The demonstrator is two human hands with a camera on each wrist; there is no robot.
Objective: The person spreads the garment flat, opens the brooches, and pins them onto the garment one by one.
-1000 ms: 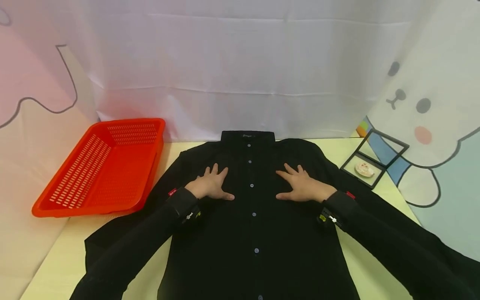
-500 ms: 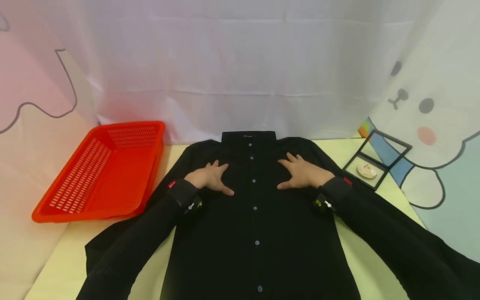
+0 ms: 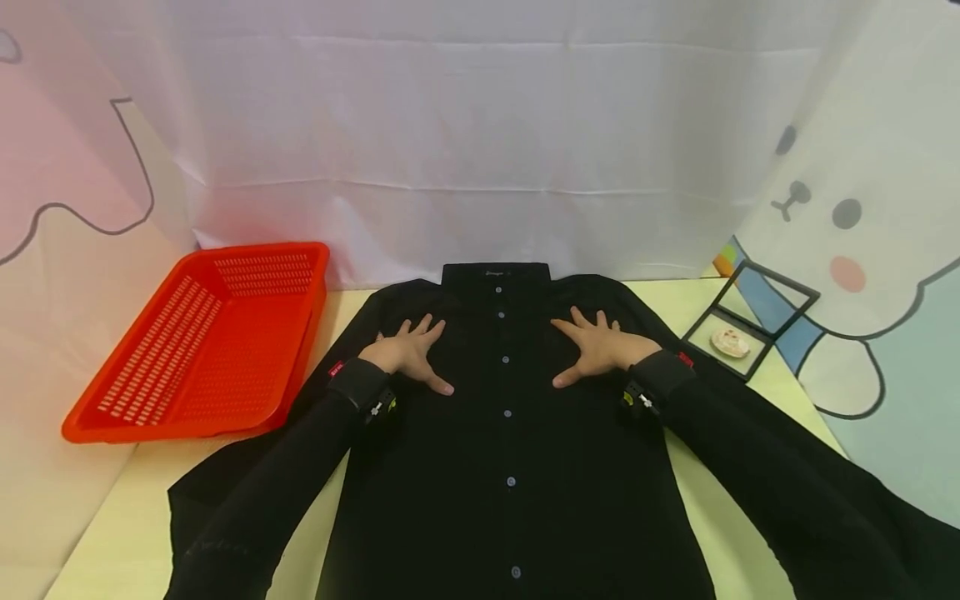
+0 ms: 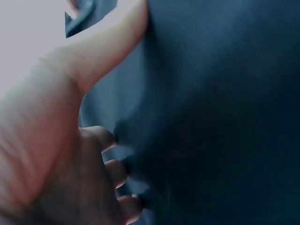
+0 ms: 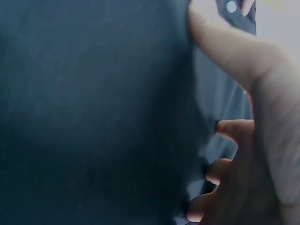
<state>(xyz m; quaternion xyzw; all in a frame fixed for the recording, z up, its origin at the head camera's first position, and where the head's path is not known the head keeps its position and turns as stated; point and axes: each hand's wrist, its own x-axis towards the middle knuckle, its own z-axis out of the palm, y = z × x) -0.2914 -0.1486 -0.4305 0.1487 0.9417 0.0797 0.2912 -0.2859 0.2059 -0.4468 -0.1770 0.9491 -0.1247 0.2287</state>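
A black button-up shirt (image 3: 517, 442) lies front up and spread out, its collar at the far edge and its sleeves reaching out to both sides. On the left chest side, my left hand (image 3: 408, 352) rests with its fingers spread. My right hand (image 3: 600, 346) lies on the opposite chest side, fingers likewise spread, with the button row between the two. Fingertips (image 4: 123, 173) touch the dark cloth in the left wrist view. From the right wrist, the fingertips (image 5: 218, 169) also meet the cloth, and the thumb stretches apart from them.
A red plastic basket (image 3: 307, 367) stands at the left, close beside the shirt's shoulder and sleeve. Toward the right back is an open black-framed case (image 3: 757, 363) with a small pale oval object (image 3: 730, 342) in it. White cloth (image 3: 480, 150) hangs behind the pale yellow table (image 3: 682, 293).
Both hands have shifted slightly toward the collar, and the left hand also a little outward to the left. The shirt's lower buttons sit higher in view. Basket and case stay in place.
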